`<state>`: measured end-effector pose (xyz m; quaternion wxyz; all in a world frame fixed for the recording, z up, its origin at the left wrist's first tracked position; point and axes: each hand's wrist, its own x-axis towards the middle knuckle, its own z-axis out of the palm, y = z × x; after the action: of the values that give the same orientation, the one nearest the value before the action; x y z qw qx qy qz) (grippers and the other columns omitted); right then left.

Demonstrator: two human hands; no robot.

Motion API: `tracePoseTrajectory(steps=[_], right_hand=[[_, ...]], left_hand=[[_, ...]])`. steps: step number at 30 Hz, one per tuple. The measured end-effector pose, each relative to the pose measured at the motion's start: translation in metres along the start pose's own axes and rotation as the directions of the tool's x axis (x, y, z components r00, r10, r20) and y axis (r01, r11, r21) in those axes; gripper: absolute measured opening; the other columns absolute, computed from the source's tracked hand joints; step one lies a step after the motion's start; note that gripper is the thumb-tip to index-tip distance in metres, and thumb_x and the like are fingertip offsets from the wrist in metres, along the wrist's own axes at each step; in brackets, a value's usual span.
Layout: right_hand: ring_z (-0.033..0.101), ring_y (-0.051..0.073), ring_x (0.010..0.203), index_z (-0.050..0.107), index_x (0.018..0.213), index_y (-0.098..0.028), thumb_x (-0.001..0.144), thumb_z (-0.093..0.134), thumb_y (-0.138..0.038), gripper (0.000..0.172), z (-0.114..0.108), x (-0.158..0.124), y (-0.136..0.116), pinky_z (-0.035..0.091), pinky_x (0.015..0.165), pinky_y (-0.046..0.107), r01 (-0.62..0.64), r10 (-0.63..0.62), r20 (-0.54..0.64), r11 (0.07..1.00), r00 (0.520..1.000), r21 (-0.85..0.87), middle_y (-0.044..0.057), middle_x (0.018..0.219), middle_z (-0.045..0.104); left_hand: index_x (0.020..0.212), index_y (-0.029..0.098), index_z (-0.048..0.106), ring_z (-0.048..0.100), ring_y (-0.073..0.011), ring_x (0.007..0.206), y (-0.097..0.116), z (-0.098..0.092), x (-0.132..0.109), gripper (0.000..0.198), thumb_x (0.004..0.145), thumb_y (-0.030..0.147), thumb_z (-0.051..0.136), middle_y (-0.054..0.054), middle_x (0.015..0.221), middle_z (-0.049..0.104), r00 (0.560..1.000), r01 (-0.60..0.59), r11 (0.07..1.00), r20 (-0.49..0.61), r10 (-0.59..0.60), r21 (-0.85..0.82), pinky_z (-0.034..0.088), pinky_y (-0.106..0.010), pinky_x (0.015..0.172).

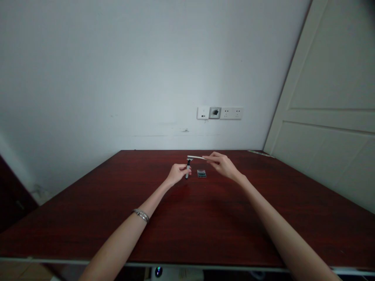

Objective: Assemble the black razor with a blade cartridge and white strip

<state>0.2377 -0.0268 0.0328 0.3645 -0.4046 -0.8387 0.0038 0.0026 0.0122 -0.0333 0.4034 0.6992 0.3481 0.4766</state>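
Grip, left: your left hand (178, 173) is closed round a grey-and-black razor-like tool (188, 170), near upright over the surface (187, 230). One small clear case (201, 173): on the surface, just right of the tool. Grip, right: your right hand (221, 162) pinches a slim white brush-like stick (197, 157), its left end at the tool's head. Step in hand, apparently: brushing that head. Next move likely calls for a steady left hold and light, short strokes. Beyond: wall sockets (231, 113).
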Motion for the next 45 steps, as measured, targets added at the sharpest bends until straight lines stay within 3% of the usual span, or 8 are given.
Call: tracePoseTrajectory(steps=[7, 11, 15, 27, 31, 36, 40, 45], right_hand=[[0.054, 0.014, 0.071, 0.060, 0.112, -0.024, 0.083, 0.048, -0.026, 0.032, 0.0004, 0.0009, 0.0027, 0.043, 0.068, 0.025, 0.022, -0.021, -0.038, 0.999, 0.999, 0.036, 0.005, 0.087, 0.060], [0.055, 0.014, 0.072, 0.061, 0.110, -0.024, 0.083, 0.049, -0.027, 0.031, -0.0004, 0.0012, 0.0036, 0.043, 0.070, 0.026, 0.075, -0.078, 0.034, 0.995, 0.996, 0.065, 0.004, 0.084, 0.059], [0.054, 0.014, 0.071, 0.060, 0.113, -0.025, 0.083, 0.049, -0.026, 0.032, -0.0018, 0.0006, 0.0044, 0.043, 0.069, 0.026, 0.001, 0.000, -0.031, 1.000, 1.000, 0.020, 0.005, 0.088, 0.060], [0.053, 0.013, 0.067, 0.062, 0.109, -0.021, 0.081, 0.051, -0.028, 0.031, -0.0041, 0.0007, 0.0074, 0.041, 0.066, 0.026, 0.037, -0.039, 0.022, 0.995, 0.999, 0.095, 0.004, 0.082, 0.059], [0.052, 0.013, 0.066, 0.061, 0.111, -0.021, 0.082, 0.049, -0.028, 0.032, -0.0051, 0.0001, 0.0072, 0.041, 0.064, 0.025, 0.022, -0.020, -0.026, 0.996, 0.999, 0.089, 0.004, 0.081, 0.059], [0.052, 0.013, 0.064, 0.063, 0.109, -0.022, 0.081, 0.050, -0.028, 0.031, -0.0040, -0.0004, 0.0068, 0.040, 0.062, 0.024, 0.052, -0.051, -0.011, 0.996, 0.999, 0.070, 0.004, 0.081, 0.059], [0.053, 0.013, 0.067, 0.062, 0.110, -0.022, 0.082, 0.049, -0.027, 0.031, -0.0016, -0.0004, 0.0076, 0.041, 0.064, 0.025, 0.041, -0.037, -0.075, 0.997, 0.997, 0.061, 0.005, 0.083, 0.060], [0.054, 0.013, 0.066, 0.063, 0.108, -0.022, 0.082, 0.051, -0.027, 0.030, 0.0021, 0.0002, 0.0068, 0.042, 0.064, 0.025, 0.100, -0.098, -0.024, 0.990, 0.995, 0.100, 0.005, 0.081, 0.060]], left_hand=[[0.078, 0.010, 0.065, 0.064, -0.0182, 0.064, 0.0071, 0.0020, -0.0028, 0.021, 0.065, 0.026, 0.065, -0.008, 0.068, 0.068, 0.999, 0.041, 0.998, 0.007, -0.041, -0.043, 0.048, -0.026, 0.058], [0.076, 0.011, 0.065, 0.064, -0.0180, 0.064, 0.0083, 0.0021, -0.0030, 0.019, 0.065, 0.026, 0.065, -0.007, 0.067, 0.068, 0.998, 0.067, 0.997, 0.007, -0.067, -0.029, 0.047, -0.024, 0.053], [0.075, 0.011, 0.065, 0.064, -0.0180, 0.064, 0.0096, 0.0019, -0.0033, 0.019, 0.064, 0.026, 0.066, -0.007, 0.066, 0.067, 0.997, 0.078, 0.996, -0.008, -0.079, -0.050, 0.046, -0.023, 0.052], [0.078, 0.009, 0.064, 0.065, -0.0193, 0.066, 0.0058, 0.0005, -0.0012, 0.026, 0.062, 0.029, 0.068, -0.009, 0.070, 0.067, 0.996, 0.090, 0.988, -0.009, -0.091, -0.125, 0.049, -0.028, 0.058], [0.077, 0.009, 0.063, 0.065, -0.0197, 0.065, 0.0081, 0.0016, -0.0026, 0.027, 0.061, 0.029, 0.069, -0.009, 0.070, 0.067, 0.994, 0.112, 0.983, -0.004, -0.113, -0.144, 0.050, -0.029, 0.059], [0.078, 0.009, 0.064, 0.065, -0.0196, 0.066, 0.0082, 0.0016, -0.0034, 0.025, 0.062, 0.028, 0.068, -0.009, 0.071, 0.067, 0.993, 0.121, 0.986, 0.016, -0.119, -0.119, 0.050, -0.028, 0.058], [0.078, 0.009, 0.065, 0.065, -0.0188, 0.065, 0.0086, 0.0017, -0.0035, 0.024, 0.063, 0.029, 0.068, -0.008, 0.070, 0.067, 0.992, 0.125, 0.989, 0.020, -0.123, -0.084, 0.049, -0.026, 0.057], [0.077, 0.009, 0.065, 0.064, -0.0186, 0.065, 0.0100, 0.0023, -0.0033, 0.024, 0.062, 0.029, 0.068, -0.008, 0.069, 0.067, 0.993, 0.119, 0.990, 0.033, -0.117, -0.072, 0.048, -0.026, 0.056]])
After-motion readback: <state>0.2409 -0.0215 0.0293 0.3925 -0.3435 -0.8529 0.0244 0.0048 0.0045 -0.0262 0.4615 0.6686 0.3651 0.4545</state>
